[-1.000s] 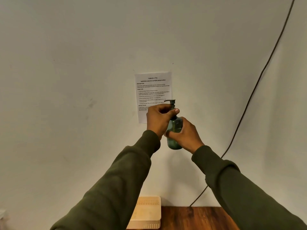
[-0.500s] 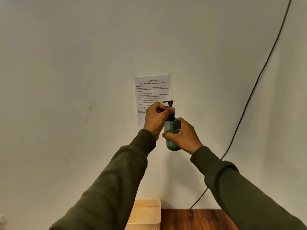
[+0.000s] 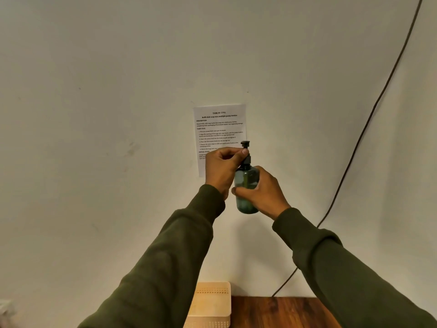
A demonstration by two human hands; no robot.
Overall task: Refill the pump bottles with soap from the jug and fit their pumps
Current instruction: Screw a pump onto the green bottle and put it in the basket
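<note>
Near the middle of the frame, held up before the wall, the right hand [image 3: 264, 192] grips the green bottle [image 3: 246, 185] while the left hand [image 3: 222, 169] pinches its pump [image 3: 246, 152] collar; a crooked twist could cross-thread it and leak soap.

I held the bottle [image 3: 246, 185] upright in front of the wall [image 3: 94, 114], well above the table [image 3: 272, 311]. My right hand [image 3: 264, 192] was around its body from the right; my left hand [image 3: 222, 169] was at its left, fingers on the pump [image 3: 245, 152] on top. The sheet [image 3: 220, 129] hung on the wall behind my left hand. The cable [image 3: 354, 150] ran down the wall to the right. Below, the basket [image 3: 210, 304] stood just left of the table, against the wall.
</note>
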